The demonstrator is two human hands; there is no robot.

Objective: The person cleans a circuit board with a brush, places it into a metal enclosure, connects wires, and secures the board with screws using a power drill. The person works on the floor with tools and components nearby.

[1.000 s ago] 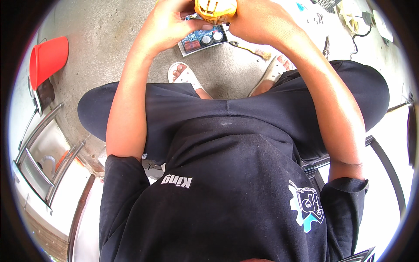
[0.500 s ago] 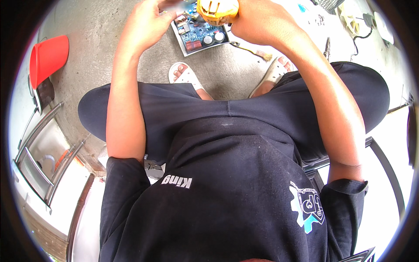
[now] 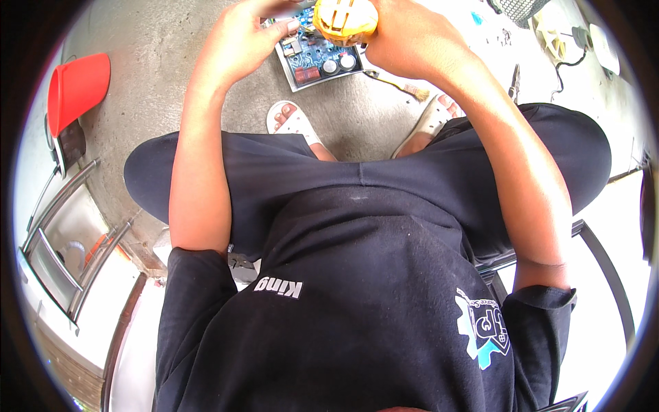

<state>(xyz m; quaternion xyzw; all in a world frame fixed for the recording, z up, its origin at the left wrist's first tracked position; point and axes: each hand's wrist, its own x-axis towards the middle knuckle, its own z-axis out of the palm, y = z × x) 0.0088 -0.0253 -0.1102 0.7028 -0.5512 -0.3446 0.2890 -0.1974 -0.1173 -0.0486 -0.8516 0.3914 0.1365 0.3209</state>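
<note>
Up top, right hand (image 3: 420, 40) grips yellow tool (image 3: 345, 20); left fingers (image 3: 272, 7) too blurred to tell.

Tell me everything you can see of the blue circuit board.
The blue circuit board lies component side up in a pale tray on the concrete floor, turned askew. It carries two round, silvery components, a reddish-brown block and smaller parts. The yellow tool hides part of it; contact by tool or left hand is unclear.
</note>
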